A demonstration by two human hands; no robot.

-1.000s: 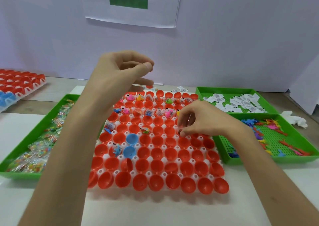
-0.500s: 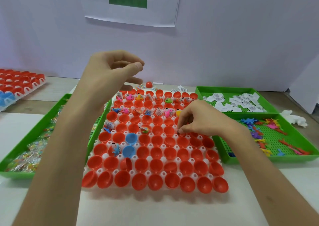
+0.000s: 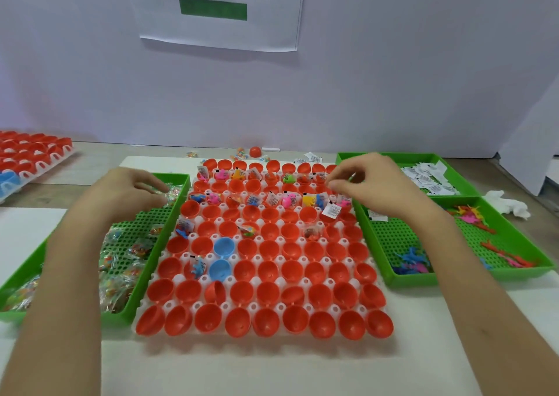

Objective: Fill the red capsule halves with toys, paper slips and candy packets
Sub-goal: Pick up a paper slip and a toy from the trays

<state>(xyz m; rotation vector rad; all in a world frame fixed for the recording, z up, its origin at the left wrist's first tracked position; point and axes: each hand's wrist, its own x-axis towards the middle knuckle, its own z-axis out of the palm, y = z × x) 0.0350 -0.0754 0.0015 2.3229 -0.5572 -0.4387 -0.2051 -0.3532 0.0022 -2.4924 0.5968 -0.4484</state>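
Note:
A white holder tray (image 3: 169,306) carries rows of open red capsule halves (image 3: 266,292) and two blue halves (image 3: 223,245). The far rows hold small toys, paper slips and candy packets; the near rows are bare. My left hand (image 3: 127,194) is low over the far end of the left green tray (image 3: 142,289), its fingertips at a candy packet (image 3: 171,192). My right hand (image 3: 372,189) hovers at the holder's far right corner. Its fingers are curled, tips together, and nothing shows between them.
Candy packets (image 3: 121,262) fill the left green tray. On the right, one green tray (image 3: 393,157) holds paper slips (image 3: 429,177) and another (image 3: 423,277) holds plastic toys (image 3: 411,259). A second holder of red halves (image 3: 33,153) stands far left. A closed red capsule (image 3: 255,151) lies by the wall.
My left hand dropped from above the holder down to the candy tray. My right hand left the middle capsules and moved to the far right corner.

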